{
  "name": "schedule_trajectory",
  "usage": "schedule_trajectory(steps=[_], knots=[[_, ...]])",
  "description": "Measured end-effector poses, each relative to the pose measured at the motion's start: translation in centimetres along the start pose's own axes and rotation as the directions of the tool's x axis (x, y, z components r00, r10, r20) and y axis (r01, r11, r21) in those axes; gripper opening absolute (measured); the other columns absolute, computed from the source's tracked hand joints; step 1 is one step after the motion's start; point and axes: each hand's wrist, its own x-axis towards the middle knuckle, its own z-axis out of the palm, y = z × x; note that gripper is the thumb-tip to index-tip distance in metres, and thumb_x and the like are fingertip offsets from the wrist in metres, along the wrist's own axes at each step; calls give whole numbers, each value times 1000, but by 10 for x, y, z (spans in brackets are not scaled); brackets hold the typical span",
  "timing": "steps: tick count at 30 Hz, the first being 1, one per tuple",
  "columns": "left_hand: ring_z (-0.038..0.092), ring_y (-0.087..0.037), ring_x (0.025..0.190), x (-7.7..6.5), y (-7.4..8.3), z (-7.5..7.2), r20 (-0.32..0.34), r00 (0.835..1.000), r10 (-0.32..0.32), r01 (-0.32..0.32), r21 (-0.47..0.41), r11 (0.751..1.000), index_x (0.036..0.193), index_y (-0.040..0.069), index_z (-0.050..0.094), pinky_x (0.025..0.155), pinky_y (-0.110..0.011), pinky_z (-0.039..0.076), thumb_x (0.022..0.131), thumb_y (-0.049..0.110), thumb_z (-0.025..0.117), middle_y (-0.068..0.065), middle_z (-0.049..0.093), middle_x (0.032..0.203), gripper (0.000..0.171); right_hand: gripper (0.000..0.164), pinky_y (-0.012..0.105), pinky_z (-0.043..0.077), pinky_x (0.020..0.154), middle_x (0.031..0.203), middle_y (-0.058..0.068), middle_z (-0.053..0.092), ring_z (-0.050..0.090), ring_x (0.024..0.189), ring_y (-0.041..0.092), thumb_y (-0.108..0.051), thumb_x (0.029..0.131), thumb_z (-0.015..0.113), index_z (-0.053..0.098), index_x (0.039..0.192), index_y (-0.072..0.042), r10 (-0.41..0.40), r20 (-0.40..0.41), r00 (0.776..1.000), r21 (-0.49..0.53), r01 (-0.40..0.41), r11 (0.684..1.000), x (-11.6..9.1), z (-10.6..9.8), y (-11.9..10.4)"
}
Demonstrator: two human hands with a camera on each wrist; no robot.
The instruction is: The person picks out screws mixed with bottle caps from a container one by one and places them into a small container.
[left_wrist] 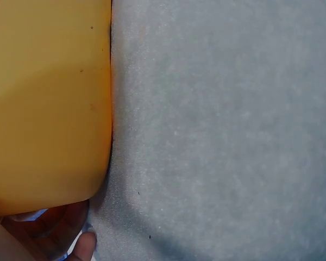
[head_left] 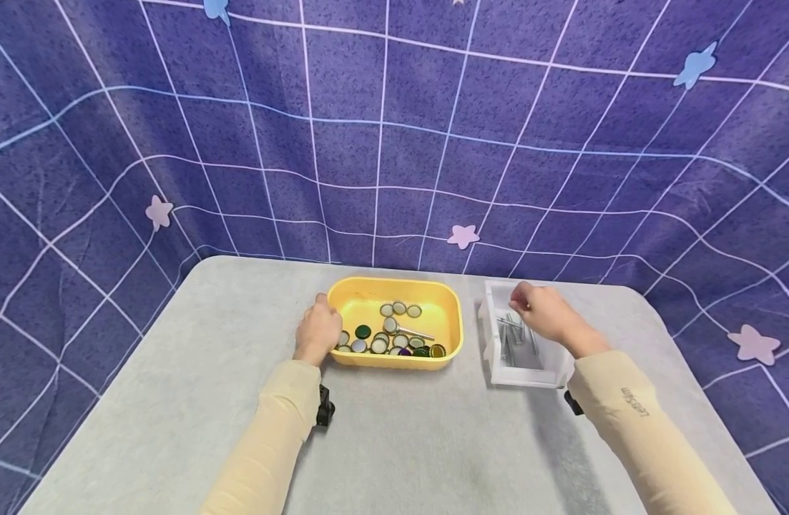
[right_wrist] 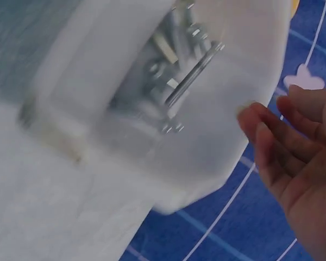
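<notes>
A yellow tray (head_left: 447, 304) sits mid-table and holds several bottle caps (head_left: 380, 343) and one metal bolt (head_left: 412, 332). My left hand (head_left: 326, 320) grips the tray's left rim with curled fingers. In the left wrist view the tray wall (left_wrist: 49, 109) fills the left side, with a fingertip (left_wrist: 84, 244) below its corner. To the right stands a translucent white bin (head_left: 526, 377) with several bolts (head_left: 515, 337) inside. My right hand (head_left: 521, 299) hovers over the bin's far end and holds nothing. Its relaxed fingers (right_wrist: 271, 136) show beside the bin (right_wrist: 125, 179) and its bolts (right_wrist: 179, 87).
The grey felt table (head_left: 400, 443) has rounded far corners and bare room in front of both containers. A purple grid cloth (head_left: 394, 143) with star shapes hangs close behind and at the sides. Black wrist mounts (head_left: 323, 411) sit on both sleeves.
</notes>
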Motion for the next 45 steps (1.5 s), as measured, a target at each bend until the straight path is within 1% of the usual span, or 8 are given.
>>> schedule_trajectory(steps=[5,8,14,20,23,30,36,45], knots=[[61,-44,112,1,0,0,-8,1000,8,-8,1,1000,134,2,40,95,-57,48,100,22,34,-25,62,121,40,10,42,51,66,78,6,65,57,68,19,-12,93,60,64,96,-3,-28,-58,998,-9,28,1000,17,2,-25],[61,-44,112,1,0,0,-9,1000,9,-9,0,1000,133,2,40,95,-57,48,100,22,34,-25,62,121,39,10,41,52,67,80,7,67,59,69,19,-12,93,61,65,97,-4,-55,-51,997,14,55,998,28,7,-42],[61,-44,114,-1,1,-1,-1,1000,0,0,-2,1000,135,2,40,95,-57,48,100,22,34,-25,61,123,40,17,39,57,74,88,12,71,68,78,24,-13,93,63,62,106,-2,-104,10,995,68,103,992,43,30,-77],[61,-44,114,-1,0,0,-1,1000,-6,6,-2,1000,135,2,40,95,-57,48,101,21,34,-25,61,124,40,25,38,56,74,87,10,71,67,78,22,-15,92,66,59,113,-2,-86,103,991,80,78,994,48,67,-104],[61,-43,113,-1,1,0,1,1000,-8,8,-3,1000,136,2,39,96,-57,48,100,21,34,-25,62,122,41,25,42,56,78,90,12,70,69,84,28,-17,91,69,61,110,-3,-54,154,987,46,48,998,48,80,-114],[62,-42,111,-1,1,1,-3,1000,-9,9,-8,1000,136,2,40,96,-56,48,100,21,34,-23,62,120,41,16,46,55,86,96,9,68,67,97,30,-20,88,72,61,97,-11,43,295,954,-117,-8,993,47,97,-122],[62,-42,110,-1,-1,-1,-7,1000,-6,6,-7,1000,134,3,40,94,-55,49,100,22,34,-23,63,119,39,15,47,55,78,86,8,65,66,90,30,-14,87,69,55,82,-14,48,289,956,-144,-6,990,46,104,-123],[63,-42,109,-1,-1,1,-12,1000,0,0,-14,1000,135,3,40,94,-56,49,100,21,34,-25,62,121,40,4,42,52,77,83,2,63,62,83,21,-12,88,63,60,88,-12,-18,195,981,45,10,999,43,102,-120]])
